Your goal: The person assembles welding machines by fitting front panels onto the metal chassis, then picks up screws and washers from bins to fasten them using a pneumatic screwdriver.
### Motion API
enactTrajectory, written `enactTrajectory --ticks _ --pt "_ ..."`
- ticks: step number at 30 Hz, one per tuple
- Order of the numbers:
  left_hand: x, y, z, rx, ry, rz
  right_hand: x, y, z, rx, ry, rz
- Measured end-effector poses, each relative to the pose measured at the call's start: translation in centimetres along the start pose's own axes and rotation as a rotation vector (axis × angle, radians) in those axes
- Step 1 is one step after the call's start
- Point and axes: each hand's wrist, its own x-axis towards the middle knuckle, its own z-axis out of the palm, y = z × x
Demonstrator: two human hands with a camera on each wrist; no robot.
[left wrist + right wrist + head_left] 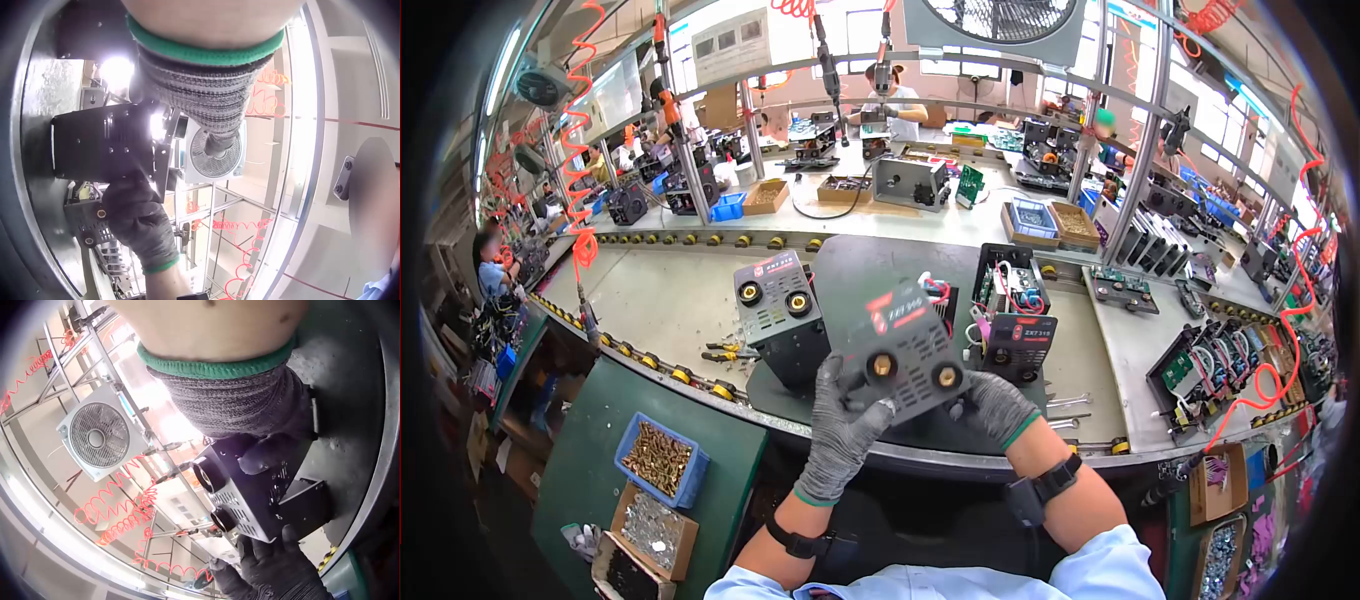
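A boxy device [920,345] with a slotted front and two brass sockets [882,366] sits tilted at the centre of the head view, its printed label blurred and its back mostly hidden behind its own front. The left hand [840,432], in a grey glove, has its grip closed around the lower left corner, thumb on the front face. The right hand [998,408] clasps the lower right corner, most of its fingers lost from sight behind the casing. Whether the underside touches the dark board [855,262] beneath cannot be told. Left of centre stands a similar unit [776,290], its lower part partly covered by the left hand; right of centre, an opened unit [1010,275] shows wires, partly masked by a loose-looking front panel [1022,342]. Pliers [730,352] lie on the table [655,280] at centre left, and wrenches [1068,402] at centre right are partly hidden by the right forearm. In the left wrist view, glare washes out part of the casing, and the left fingers are hard to make out.
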Motion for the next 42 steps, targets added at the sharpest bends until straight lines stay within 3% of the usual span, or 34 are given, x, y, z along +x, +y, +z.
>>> enactTrajectory --ticks 2,3,4,5,7,9,11,13,15,17,18,19,22,24,26,29,30,33,35,39,42 --pt "-0.3 0.8 0.2 0.181 -0.001 0.194 -1.7 -1.4 1.0 -0.066 -0.024 -0.021" --pt "0.4 1.2 0.2 0.178 0.002 0.192 -2.6 -2.5 1.9 -0.13 -0.057 -0.045" --pt "1.4 1.4 0.2 0.389 -0.025 0.217 -3.3 -4.0 3.4 -0.348 0.106 -0.104" --pt "2.5 1.5 0.2 0.602 -0.05 0.241 -3.0 -5.0 3.2 -0.623 0.161 -0.239" --pt "5.2 1.2 0.2 0.602 -0.02 0.233 -0.5 -6.4 2.0 -0.859 0.331 -0.699" --pt "7.7 0.3 0.0 0.662 -0.117 0.287 -3.2 -9.4 6.5 -0.724 0.259 -0.646" --pt "10.2 -0.8 -0.1 0.69 -0.116 0.349 -0.4 -11.8 5.4 -0.833 0.213 -0.691" --pt "11.8 -1.5 0.3 0.78 -0.109 0.204 -1.5 -13.8 7.6 -0.949 0.305 -0.43" --pt "12.7 -1.0 0.6 0.768 -0.127 0.219 0.3 -14.8 7.3 -0.947 0.242 -0.397" --pt "13.2 -1.3 0.6 0.807 -0.165 0.283 0.9 -14.6 7.1 -0.815 0.167 -0.354" --pt "13.2 -1.8 0.6 0.806 -0.168 0.272 -0.7 -14.0 9.0 -0.726 0.261 -0.343" --pt "13.1 -2.2 0.7 0.719 -0.156 0.242 0.5 -13.5 8.0 -0.726 0.263 -0.338" --pt "11.9 -2.1 1.1 0.62 -0.129 0.199 3.4 -11.0 6.0 -0.281 0.2 -0.469" --pt "10.2 -1.4 2.2 0.604 -0.107 0.189 2.4 -10.3 6.6 -0.252 0.245 -0.48" --pt "7.7 -1.4 3.9 0.67 0.025 0.447 2.5 -9.0 6.1 -0.18 0.231 -0.572" --pt "4.5 -2.2 5.0 0.569 0.108 0.458 -0.1 -8.8 5.5 -0.484 0.149 -0.68" --pt "3.0 -1.1 4.3 0.575 0.083 0.371 -1.6 -9.1 6.4 -0.576 0.182 -0.653" --pt "2.3 -1.7 0.4 0.441 0.224 0.346 -3.5 -9.6 7.3 -0.804 0.192 -0.695" --pt "2.4 -2.1 -2.2 0.499 0.276 0.282 -3.5 -9.6 7.3 -0.768 0.171 -0.597" --pt "2.5 -1.2 -3.5 0.557 0.163 0.212 -0.3 -10.1 5.8 -0.698 0.041 -0.659" --pt "3.3 -1.4 -3.1 0.656 0.108 0.36 0.2 -10.1 5.5 -0.642 0.006 -0.65"
